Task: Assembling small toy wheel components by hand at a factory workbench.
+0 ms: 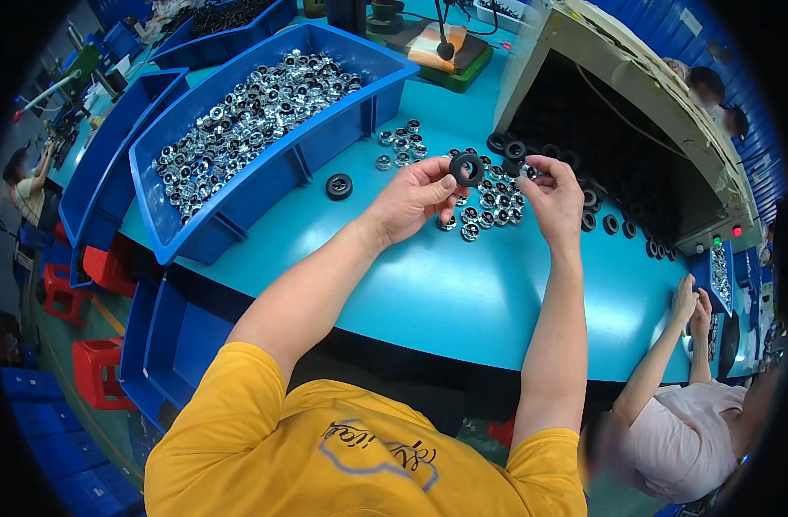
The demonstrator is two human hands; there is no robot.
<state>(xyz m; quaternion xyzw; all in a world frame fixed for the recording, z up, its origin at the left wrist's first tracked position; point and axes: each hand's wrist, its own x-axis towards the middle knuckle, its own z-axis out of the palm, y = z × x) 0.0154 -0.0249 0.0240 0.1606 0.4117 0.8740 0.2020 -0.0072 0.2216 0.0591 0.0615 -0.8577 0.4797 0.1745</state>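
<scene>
A black rubber toy-wheel tyre (466, 170) is pinched between the thumb and fingers of my left hand (414, 200), its hole facing up toward me. Close by on the right, my right hand (556, 200) is closed at the fingertips, where a small shiny wheel hub (530, 172) shows, partly hidden by the thumb. Another black tyre (515, 151) appears just beyond those fingertips. Under and between both hands lie several loose chrome hubs (497, 200) with dark centres. Left of my left hand, a wheel with its tyre fitted (339, 186) lies alone on the turquoise table (411, 293).
A large blue bin (316, 129) full of chrome hubs stands at the left. At the right, a pale-framed box (532, 73) with a dark inside has black tyres (610, 225) along its front edge. A co-worker's hands (691, 306) work farther right. Red stools (101, 372) stand lower left.
</scene>
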